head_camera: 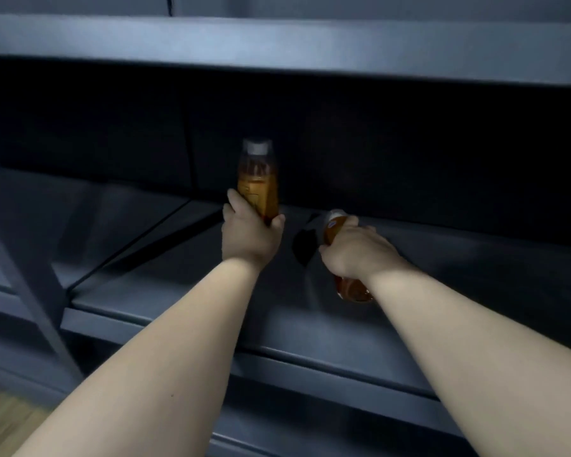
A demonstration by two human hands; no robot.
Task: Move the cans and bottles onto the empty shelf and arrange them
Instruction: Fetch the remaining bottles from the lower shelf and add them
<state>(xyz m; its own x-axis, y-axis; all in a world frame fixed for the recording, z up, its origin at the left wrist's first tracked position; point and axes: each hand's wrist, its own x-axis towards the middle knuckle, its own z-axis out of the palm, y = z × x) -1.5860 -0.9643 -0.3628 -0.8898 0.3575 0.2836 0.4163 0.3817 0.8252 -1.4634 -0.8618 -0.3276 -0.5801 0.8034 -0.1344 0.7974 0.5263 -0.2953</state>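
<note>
Left hand point(252, 233): wrapped round the lower body of the upright bottle point(258, 179), base low over the shelf point(165, 285), likely for standing it far back.
Right hand point(353, 249): closed over the tilted bottle point(351, 288), cap pointing far, base near; probably mid-carry, not yet stood up.
Contents: amber liquid in both bottles, pale caps on; fill level unclear through blur.
Shelf: dark, bare apart from the hands' load; no cans visible.

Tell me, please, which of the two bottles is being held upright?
The bottle in the left hand, the left bottle, stands upright with its cap on top. The right bottle, in the right hand, is tilted steeply.
</note>
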